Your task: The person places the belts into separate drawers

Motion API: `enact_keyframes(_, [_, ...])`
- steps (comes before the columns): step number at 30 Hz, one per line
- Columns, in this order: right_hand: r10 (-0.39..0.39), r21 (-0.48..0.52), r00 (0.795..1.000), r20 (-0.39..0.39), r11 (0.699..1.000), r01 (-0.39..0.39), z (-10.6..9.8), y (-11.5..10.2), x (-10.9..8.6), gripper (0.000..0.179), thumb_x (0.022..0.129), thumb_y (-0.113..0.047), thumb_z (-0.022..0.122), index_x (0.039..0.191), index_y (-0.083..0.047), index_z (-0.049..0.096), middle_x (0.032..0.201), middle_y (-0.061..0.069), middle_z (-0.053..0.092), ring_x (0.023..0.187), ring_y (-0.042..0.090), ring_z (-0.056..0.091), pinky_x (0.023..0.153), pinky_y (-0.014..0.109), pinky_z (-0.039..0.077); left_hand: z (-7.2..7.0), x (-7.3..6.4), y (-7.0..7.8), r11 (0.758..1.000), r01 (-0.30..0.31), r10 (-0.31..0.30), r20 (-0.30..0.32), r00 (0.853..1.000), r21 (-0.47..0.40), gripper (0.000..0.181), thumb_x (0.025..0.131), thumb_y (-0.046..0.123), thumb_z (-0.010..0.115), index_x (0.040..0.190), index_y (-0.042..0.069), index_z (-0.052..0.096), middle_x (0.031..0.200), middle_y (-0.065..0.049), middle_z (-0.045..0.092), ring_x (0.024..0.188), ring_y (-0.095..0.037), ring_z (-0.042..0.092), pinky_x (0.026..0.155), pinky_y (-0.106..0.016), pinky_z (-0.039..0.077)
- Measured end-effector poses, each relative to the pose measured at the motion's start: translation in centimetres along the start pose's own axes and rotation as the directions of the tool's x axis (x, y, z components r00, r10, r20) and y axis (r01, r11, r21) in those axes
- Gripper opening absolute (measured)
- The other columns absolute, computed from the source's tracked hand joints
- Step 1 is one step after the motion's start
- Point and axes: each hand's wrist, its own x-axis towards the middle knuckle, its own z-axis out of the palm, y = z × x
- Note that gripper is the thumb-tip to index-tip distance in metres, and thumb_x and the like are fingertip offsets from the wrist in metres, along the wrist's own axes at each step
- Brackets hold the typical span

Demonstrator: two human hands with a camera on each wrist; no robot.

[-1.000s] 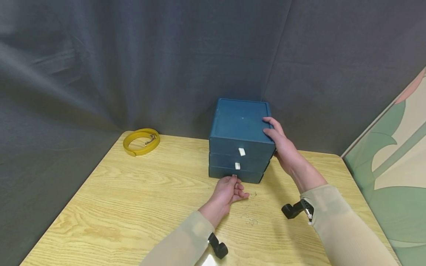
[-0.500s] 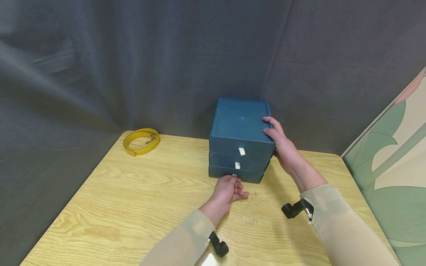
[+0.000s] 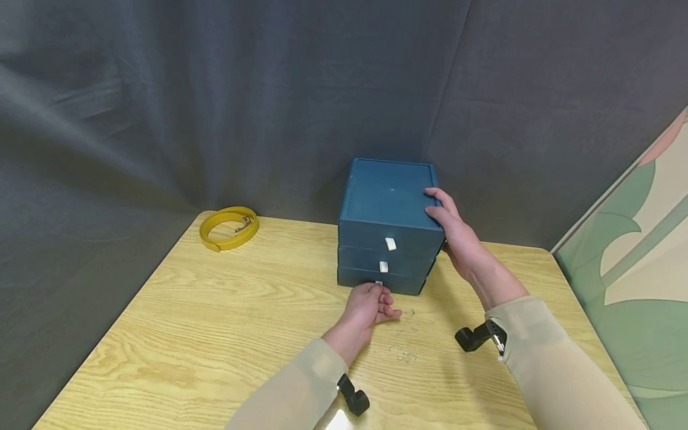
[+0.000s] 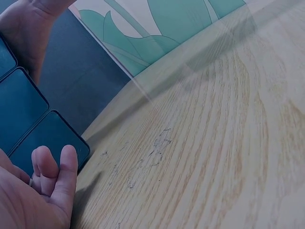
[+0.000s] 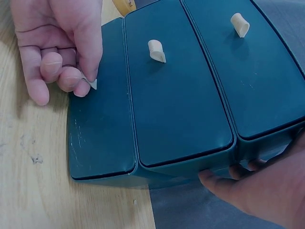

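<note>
Left hand (image 3: 368,307) on white-tabbed blue drawer (image 5: 102,124)

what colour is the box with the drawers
Dark blue; the drawer box shows best in the head view.

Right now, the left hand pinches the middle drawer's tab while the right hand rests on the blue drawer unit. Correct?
Not quite: the left hand pinches the tab on the bottom drawer (right wrist view). The right hand rests on the blue drawer unit.

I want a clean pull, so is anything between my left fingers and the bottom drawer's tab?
Nothing visible: your left fingers directly pinch the pale tab on the bottom drawer.
</note>
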Motion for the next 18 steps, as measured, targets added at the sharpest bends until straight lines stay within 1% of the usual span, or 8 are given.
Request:
enact_keyframes(10, [0.009,-0.007,1.0,-0.001,1.0,-0.009,-0.04,0.05,0.02,0.061,0.117,-0.046,0.037,0.173,-0.042,0.015,0.181,-0.001,-0.015,0.164,0.041,0.001,0.128,0.07,0.014,0.05,-0.29,-0.2,1.0,0.002,-0.001,0.012,1.0,-0.006,0.025,0.116,0.005,0.044,0.104,-0.004,0.064,0.081,-0.005,0.06,0.06,-0.011,0.057,0.08,-0.042,0.068])
enact_keyframes(18, [0.018,-0.006,1.0,-0.004,1.0,-0.018,0.01,0.16,0.17,0.06,0.118,-0.045,0.037,0.174,-0.043,0.014,0.182,-0.002,-0.014,0.164,0.04,0.001,0.129,0.069,0.014,0.07,-0.67,-0.24,1.0,-0.007,0.007,0.016,1.0,-0.002,0.025,0.117,0.006,0.044,0.105,-0.005,0.064,0.081,-0.005,0.06,0.059,-0.011,0.057,0.081,-0.043,0.068])
